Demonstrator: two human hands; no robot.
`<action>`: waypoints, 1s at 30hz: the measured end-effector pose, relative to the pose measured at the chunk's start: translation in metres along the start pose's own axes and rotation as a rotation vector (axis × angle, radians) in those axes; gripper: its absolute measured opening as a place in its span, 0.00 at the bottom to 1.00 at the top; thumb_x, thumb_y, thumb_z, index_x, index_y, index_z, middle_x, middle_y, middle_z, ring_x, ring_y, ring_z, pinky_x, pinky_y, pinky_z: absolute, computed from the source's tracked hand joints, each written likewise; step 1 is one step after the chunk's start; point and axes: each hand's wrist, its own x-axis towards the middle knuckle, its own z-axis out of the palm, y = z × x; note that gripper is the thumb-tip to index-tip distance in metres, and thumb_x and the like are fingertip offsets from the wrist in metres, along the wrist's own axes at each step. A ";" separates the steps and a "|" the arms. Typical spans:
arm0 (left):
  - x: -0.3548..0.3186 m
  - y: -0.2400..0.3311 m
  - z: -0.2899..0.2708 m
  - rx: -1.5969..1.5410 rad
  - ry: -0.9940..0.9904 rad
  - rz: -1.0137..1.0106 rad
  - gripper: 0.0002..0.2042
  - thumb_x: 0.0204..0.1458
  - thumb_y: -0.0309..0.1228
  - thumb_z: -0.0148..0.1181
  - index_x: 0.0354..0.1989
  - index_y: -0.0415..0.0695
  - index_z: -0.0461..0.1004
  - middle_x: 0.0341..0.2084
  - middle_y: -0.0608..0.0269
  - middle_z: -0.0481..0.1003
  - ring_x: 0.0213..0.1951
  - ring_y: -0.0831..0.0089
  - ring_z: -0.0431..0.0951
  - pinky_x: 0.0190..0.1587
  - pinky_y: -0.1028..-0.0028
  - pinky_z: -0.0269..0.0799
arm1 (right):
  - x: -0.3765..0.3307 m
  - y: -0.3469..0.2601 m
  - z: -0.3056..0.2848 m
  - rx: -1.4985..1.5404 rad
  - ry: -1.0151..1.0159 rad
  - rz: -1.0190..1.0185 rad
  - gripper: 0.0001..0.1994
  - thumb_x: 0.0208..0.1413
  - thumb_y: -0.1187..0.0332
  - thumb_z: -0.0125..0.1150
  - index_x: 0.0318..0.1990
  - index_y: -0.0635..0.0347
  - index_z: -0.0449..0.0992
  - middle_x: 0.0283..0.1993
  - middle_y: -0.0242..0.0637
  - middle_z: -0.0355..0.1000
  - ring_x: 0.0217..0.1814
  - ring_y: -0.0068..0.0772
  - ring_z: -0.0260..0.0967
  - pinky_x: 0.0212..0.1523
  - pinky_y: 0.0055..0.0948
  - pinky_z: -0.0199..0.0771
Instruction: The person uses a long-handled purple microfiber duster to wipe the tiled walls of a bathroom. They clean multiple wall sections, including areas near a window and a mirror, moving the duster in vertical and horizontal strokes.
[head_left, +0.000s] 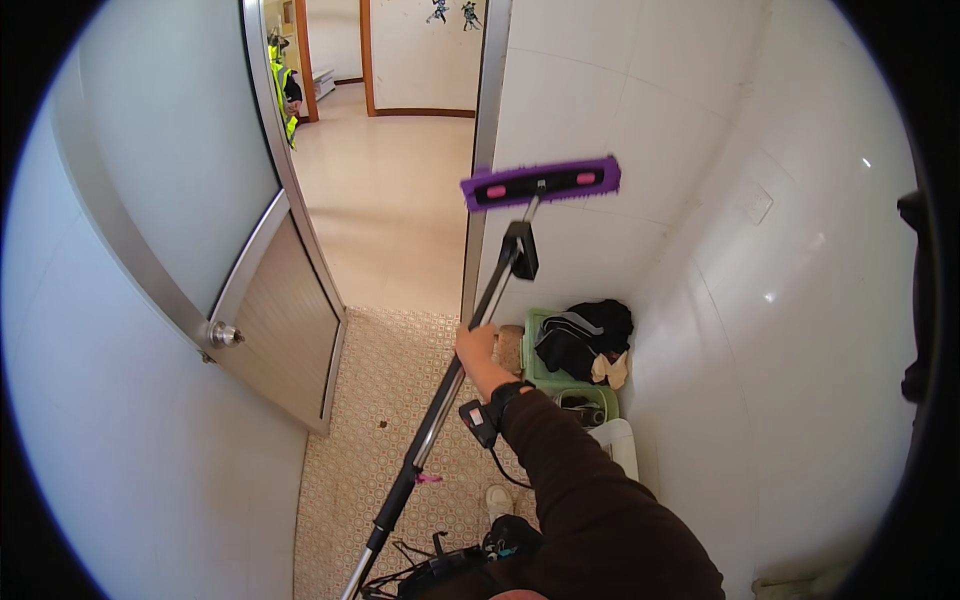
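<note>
My right hand (pixel 477 350) is wrapped around the pole of a flat mop (pixel 440 410), closed on its upper-middle stretch. The pole, black and silver, slants from the lower edge up toward the doorway. At its far end the purple mop head (pixel 541 184) is raised in front of the white wall beside the door frame; whether it touches the wall I cannot tell. A small pink tie (pixel 427 478) hangs on the pole. Around my right wrist is a black band with a small black box (pixel 478 424) and a cable. My left hand does not show.
An aluminium-framed door (pixel 285 300) stands open at left, with a round knob (pixel 226 334). Dark clothes (pixel 585 335) lie on a green bin (pixel 537 372) in the right corner. Someone in a yellow vest (pixel 281 85) is partly visible beyond the doorway. Patterned tiles cover the floor (pixel 385 370).
</note>
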 end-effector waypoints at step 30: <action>-0.027 0.273 -0.110 0.085 0.591 0.193 0.09 0.38 0.39 0.62 0.25 0.49 0.77 0.21 0.52 0.75 0.29 0.52 0.76 0.34 0.61 0.72 | 0.078 -0.141 -0.185 0.623 0.077 -0.190 0.25 0.49 0.73 0.56 0.51 0.66 0.49 0.28 0.41 0.61 0.21 0.28 0.62 0.19 0.29 0.68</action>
